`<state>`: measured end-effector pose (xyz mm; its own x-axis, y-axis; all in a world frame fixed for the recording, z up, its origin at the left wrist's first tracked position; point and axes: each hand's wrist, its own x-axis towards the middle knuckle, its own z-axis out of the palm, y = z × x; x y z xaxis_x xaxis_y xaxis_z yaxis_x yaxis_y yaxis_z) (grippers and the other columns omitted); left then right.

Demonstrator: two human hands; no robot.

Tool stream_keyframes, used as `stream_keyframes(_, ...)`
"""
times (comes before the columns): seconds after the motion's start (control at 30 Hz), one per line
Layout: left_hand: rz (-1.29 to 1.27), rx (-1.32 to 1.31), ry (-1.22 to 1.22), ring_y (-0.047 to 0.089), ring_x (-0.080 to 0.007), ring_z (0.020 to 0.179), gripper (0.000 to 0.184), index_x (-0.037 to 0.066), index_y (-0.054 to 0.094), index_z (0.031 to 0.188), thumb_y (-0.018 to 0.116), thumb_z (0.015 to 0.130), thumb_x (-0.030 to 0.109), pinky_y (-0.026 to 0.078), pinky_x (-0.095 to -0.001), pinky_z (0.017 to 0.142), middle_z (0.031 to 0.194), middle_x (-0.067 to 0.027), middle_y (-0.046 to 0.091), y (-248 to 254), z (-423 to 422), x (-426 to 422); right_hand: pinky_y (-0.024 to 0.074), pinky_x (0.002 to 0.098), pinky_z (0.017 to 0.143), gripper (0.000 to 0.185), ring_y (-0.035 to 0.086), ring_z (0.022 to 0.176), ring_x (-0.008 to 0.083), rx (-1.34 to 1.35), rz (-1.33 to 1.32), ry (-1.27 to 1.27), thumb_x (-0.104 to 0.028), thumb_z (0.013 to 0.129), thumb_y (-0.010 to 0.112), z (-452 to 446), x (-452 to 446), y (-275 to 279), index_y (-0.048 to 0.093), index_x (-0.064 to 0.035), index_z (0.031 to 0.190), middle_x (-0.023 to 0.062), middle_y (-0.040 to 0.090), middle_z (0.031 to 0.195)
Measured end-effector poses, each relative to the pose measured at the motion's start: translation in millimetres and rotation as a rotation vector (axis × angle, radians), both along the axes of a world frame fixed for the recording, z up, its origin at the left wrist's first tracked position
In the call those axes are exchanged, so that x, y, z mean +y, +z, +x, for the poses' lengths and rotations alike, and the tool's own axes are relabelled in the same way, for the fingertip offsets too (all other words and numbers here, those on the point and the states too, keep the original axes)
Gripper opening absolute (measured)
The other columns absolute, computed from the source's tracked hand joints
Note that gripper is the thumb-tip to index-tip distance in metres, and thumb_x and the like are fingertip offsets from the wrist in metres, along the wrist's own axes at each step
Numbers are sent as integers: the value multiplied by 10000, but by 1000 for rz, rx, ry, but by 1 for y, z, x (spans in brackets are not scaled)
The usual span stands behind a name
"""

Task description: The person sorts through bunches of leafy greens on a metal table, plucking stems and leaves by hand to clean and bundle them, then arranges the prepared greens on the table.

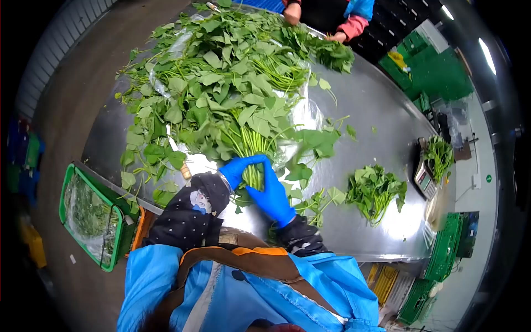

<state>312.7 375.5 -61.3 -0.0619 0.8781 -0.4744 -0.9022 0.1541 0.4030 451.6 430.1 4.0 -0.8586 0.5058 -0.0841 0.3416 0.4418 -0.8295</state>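
Note:
Both my hands wear blue gloves and are closed around one bunch of leafy green stems (pixel 251 143) at the near side of the metal table. My left hand (pixel 239 167) wraps the stems from the left. On the right side of the same bunch, my right hand (pixel 272 195) grips with thumb and fingers round the lower stems. The leaves point away from me, against a large heap of leafy greens (pixel 213 83). A light wooden-looking handle (pixel 186 171) lies just left of my left hand.
A separate bunch of greens (pixel 376 193) lies on the metal table (pixel 381 133), near a scale (pixel 425 181) bearing more greens. A lined green basket (pixel 114 238) stands at the left edge. Across the table, another person's hand (pixel 338 37) touches greens. Green crates (pixel 444 246) stand right.

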Motion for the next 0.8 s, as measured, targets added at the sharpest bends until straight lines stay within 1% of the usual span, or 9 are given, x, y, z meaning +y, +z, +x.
stream_keyframes(0.03, -18, -21, 3, 588, -183, 882, 334, 32, 517, 1107, 579, 804, 159, 482, -315, 786, 1000, -85, 596, -6, 0, -2, 434, 350, 805, 760, 553, 953, 282, -48, -82, 54, -192, 706, 669, 7, 9, 4, 258, -82, 1335, 166, 537, 1086)
stream_keyframes(0.17, 7, -56, -12, 573, -258, 933, 401, 11, 453, 1167, 518, 812, 187, 459, -414, 840, 1039, -156, 568, 5, 1, -16, 439, 241, 690, 231, 552, 732, 113, 273, -359, -215, -140, 807, 573, 41, 75, -2, 613, -59, 1020, 51, 604, 879)
stream_keyframes(0.23, -21, -74, 2, 568, -260, 938, 399, 23, 451, 1171, 514, 807, 177, 458, -417, 837, 1041, -151, 564, 4, -5, -26, 444, 247, 714, 214, 577, 755, 123, 288, -570, -347, -132, 810, 564, 55, 95, -2, 612, -3, 973, 49, 623, 849)
stream_keyframes(0.37, 38, -21, 176, 569, -241, 876, 450, 27, 432, 1187, 504, 771, 183, 478, -385, 784, 1011, -137, 557, 19, -2, -49, 440, 246, 717, 200, 573, 761, 117, 328, -496, -382, -135, 818, 559, 59, 81, -21, 615, -10, 963, 48, 623, 857)
stream_keyframes(0.43, 81, -9, 229, 573, -277, 837, 454, 3, 454, 1135, 517, 739, 216, 482, -397, 768, 956, -168, 569, 25, -4, -67, 438, 252, 722, 202, 573, 768, 130, 258, -82, -464, -110, 790, 561, 47, 90, -20, 617, -87, 983, 61, 614, 832)
stream_keyframes(0.53, 7, 38, 257, 455, -197, 724, 572, 30, 411, 1152, 552, 704, 355, 404, -321, 658, 923, -78, 500, 32, -6, -75, 406, 356, 834, 453, 505, 997, 302, 402, 319, -339, 26, 670, 478, -1, 136, -30, 524, -99, 1103, 137, 532, 1089)
stream_keyframes(0.6, 62, -38, 236, 445, -191, 722, 599, 51, 393, 1180, 556, 706, 378, 396, -307, 646, 927, -70, 494, 38, -7, -79, 396, 378, 875, 540, 469, 1048, 335, 298, 562, -268, 48, 625, 428, -40, 162, -44, 498, -98, 1140, 155, 495, 1158)
stream_keyframes(0.7, 186, -96, 228, 421, -168, 706, 643, 71, 354, 1239, 547, 723, 403, 379, -283, 623, 913, -57, 489, 44, -5, -82, 402, 407, 850, 463, 454, 1068, 333, 88, 853, -39, -62, 620, 559, -86, 178, -81, 541, -124, 1079, 128, 470, 1197)
stream_keyframes(0.8, 201, -127, 244, 406, -147, 675, 633, 80, 350, 1248, 544, 734, 395, 366, -266, 599, 910, -50, 480, 74, -4, -89, 398, 421, 836, 289, 462, 1052, 346, -33, 874, 161, -223, 608, 671, -102, 189, -95, 610, -120, 871, 122, 557, 1035)
